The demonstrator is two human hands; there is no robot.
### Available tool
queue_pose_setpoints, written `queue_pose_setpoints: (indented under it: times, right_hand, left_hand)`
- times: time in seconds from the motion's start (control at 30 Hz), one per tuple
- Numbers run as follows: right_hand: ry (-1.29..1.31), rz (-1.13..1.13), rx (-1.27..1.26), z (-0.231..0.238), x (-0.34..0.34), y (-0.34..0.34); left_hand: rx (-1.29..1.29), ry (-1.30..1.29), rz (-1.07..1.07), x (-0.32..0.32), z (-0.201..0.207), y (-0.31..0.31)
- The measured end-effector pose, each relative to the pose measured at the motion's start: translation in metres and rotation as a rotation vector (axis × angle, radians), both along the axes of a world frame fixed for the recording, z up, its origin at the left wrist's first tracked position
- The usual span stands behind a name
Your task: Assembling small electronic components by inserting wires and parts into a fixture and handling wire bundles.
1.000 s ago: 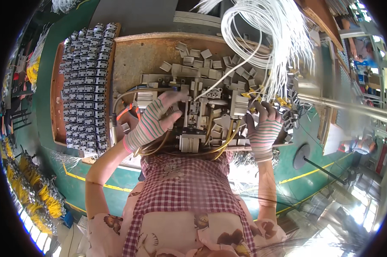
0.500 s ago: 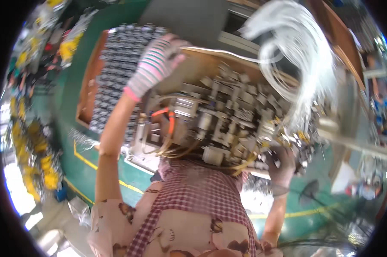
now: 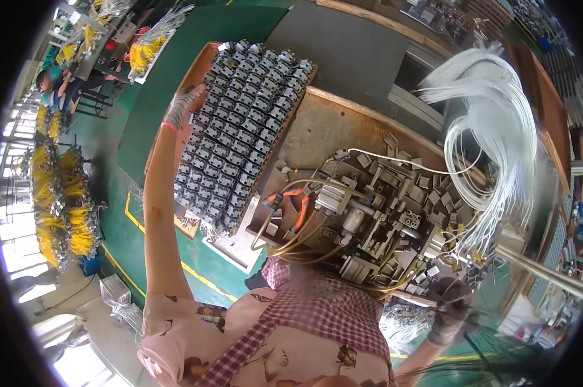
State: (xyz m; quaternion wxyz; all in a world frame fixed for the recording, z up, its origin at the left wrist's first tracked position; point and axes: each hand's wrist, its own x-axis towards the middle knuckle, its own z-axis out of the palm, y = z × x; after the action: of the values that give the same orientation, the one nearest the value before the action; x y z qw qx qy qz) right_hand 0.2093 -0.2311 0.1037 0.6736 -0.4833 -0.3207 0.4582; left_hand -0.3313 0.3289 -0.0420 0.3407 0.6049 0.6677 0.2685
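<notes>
L hand at far-L edge of block rows, R hand by bench's near edge

L hand (image 3: pixel 183 106), in striped glove, is over the L side of the wooden tray (image 3: pixel 200 68); fingers stretched toward the grey-black connector blocks (image 3: pixel 233 132), which lie just R of it in packed rows. Can't tell if fingertips touch or grip any. R hand (image 3: pixel 451 306), gloved, shaded, is just beside loose grey housings (image 3: pixel 433 201) at near-R of bench; grip can't be told. Metal fixture (image 3: pixel 353 220) sits btwn hands, w/ orange-handled pliers (image 3: pixel 302 209) to its L. White wire bundle (image 3: pixel 498 122) lies beyond R hand.
</notes>
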Motion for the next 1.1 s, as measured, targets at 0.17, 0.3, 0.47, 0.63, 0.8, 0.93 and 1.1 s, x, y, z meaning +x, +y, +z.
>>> queue_pose_setpoints:
  times: [0.17, 0.3, 0.47, 0.63, 0.8, 0.93, 1.1]
  right_hand:
    - [-1.333, -0.068, -0.264, -0.011, -0.033, 0.045]
    - [-1.396, -0.159, -0.326, -0.027, -0.024, 0.025]
    - [-0.14, -0.251, -0.381, -0.027, -0.035, 0.008]
    - [0.23, -0.01, -0.33, -0.015, -0.05, 0.052]
    - [-0.659, 0.03, -0.092, -0.021, -0.057, 0.077]
    - [-0.761, -0.06, -0.081, -0.033, -0.058, 0.077]
    - [-0.702, -0.097, 0.034, -0.04, -0.052, 0.079]
  left_hand:
    - [0.2, -0.277, -0.101, -0.003, -0.025, 0.011]
    - [0.235, -0.274, 0.063, -0.03, 0.006, 0.007]
    - [0.146, -0.736, -0.205, 0.07, 0.043, -0.072]
    - [-0.084, -0.571, -0.67, 0.232, 0.128, -0.26]
    - [-0.374, -0.61, -1.004, 0.301, 0.077, -0.344]
    - [-0.258, -0.736, -1.022, 0.325, 0.074, -0.365]
    - [0.219, -0.315, -1.159, 0.325, 0.085, -0.367]
